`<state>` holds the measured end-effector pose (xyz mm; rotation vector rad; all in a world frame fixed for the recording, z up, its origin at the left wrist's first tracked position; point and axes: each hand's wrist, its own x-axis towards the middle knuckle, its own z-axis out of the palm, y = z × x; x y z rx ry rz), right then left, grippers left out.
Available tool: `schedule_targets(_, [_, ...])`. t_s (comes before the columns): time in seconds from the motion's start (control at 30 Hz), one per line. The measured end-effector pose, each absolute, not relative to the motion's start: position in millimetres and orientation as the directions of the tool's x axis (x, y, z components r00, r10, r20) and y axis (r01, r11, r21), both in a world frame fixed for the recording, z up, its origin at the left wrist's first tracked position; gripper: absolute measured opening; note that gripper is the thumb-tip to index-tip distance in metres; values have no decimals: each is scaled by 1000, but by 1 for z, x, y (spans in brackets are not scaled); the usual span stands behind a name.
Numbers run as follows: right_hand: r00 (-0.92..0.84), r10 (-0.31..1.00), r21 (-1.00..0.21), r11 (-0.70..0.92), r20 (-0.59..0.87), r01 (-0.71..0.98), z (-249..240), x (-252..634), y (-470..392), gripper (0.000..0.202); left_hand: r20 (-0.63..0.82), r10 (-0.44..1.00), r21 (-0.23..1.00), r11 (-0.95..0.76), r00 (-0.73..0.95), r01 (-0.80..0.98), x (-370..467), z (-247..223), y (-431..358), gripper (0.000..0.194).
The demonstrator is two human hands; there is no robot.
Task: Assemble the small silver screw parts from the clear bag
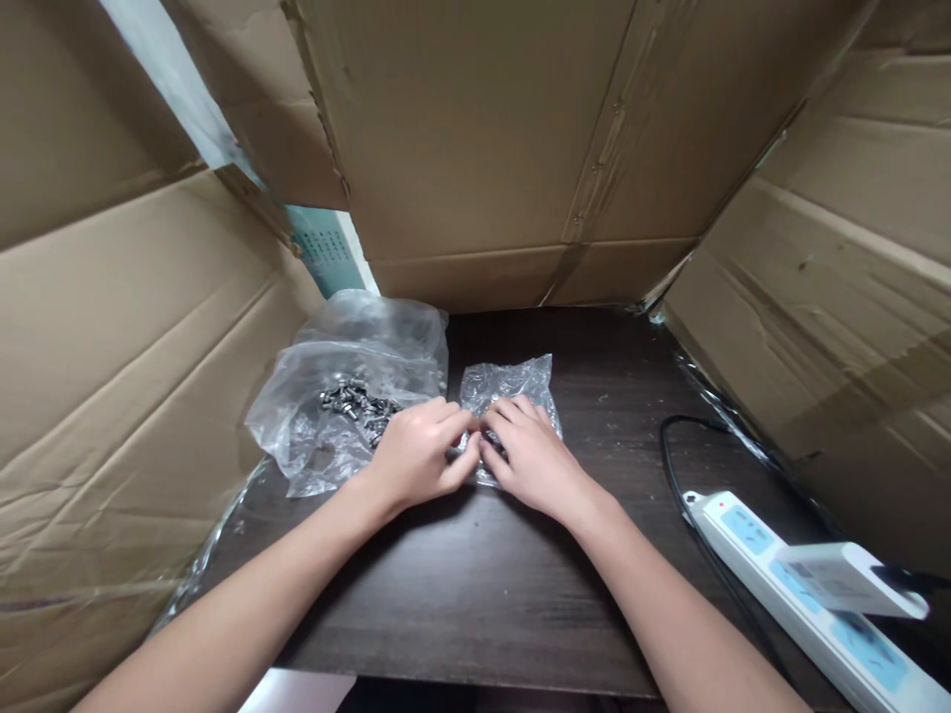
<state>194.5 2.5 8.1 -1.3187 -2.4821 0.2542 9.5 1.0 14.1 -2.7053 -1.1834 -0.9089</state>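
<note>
In the head view, both bare hands are held over a dark wood-grain table (pixel 475 594), with their fingertips brought close together above the lower part of a small clear plastic bag (pixel 512 381). The left hand (pixel 425 451) is partly closed, its fingers curled and its thumb extended toward the right hand (pixel 531 456). The right hand is likewise half curled, with its fingers bent down onto the small bag. Whether anything is pinched by either hand cannot be told, since the fingertips are largely hidden.

The small bag is laid flat near the middle of the table, its crinkled upper part left uncovered beyond the hands. Just beside it, on the left, a larger clear plastic bag (pixel 312 436) is spread, and a heap of metal bolts (pixel 353 401) is held in it; the heap is partly covered by the left hand.

The table is enclosed by cardboard panels (pixel 490 129) at the back and both sides. A teal printed surface (pixel 327 248) is shown through a gap at the back left. At the right, a white power strip (pixel 732 525) is placed, with a white adapter (pixel 847 579) plugged in and a black cable (pixel 669 465) looped alongside.
</note>
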Motion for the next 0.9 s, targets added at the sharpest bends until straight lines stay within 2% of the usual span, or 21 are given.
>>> schedule_targets(0.17, [-535, 817, -305, 576, 215, 758, 7, 195, 1, 12, 538, 664, 152, -682, 519, 715, 6, 18, 5, 12])
schedule_targets(0.4, [-512, 817, -320, 575, 264, 753, 7, 193, 1, 10, 436, 730, 153, -636, 526, 757, 3, 16, 8, 13])
schedule_targets(0.5, [-486, 825, -341, 562, 287, 753, 10, 192, 4, 14, 419, 730, 195, -653, 540, 732, 4, 14, 8, 17])
schedule_targets(0.57, [-468, 827, -395, 560, 311, 729, 13, 193, 6, 13, 450, 731, 239, -652, 513, 720, 5, 13, 9, 17])
schedule_targets(0.7, [-392, 846, -609, 532, 360, 589, 18, 197, 7, 11, 525, 698, 293, -685, 487, 667, 6, 10, 8, 29])
schedule_targets(0.8, [-389, 863, -720, 490, 322, 491, 23, 198, 4, 12, 547, 672, 366, -729, 500, 579, 5, 7, 8, 38])
schedule_targets(0.9, [-374, 887, -767, 434, 271, 474, 26, 198, 2, 20, 567, 641, 392, -762, 517, 515, 4, 5, 8, 32])
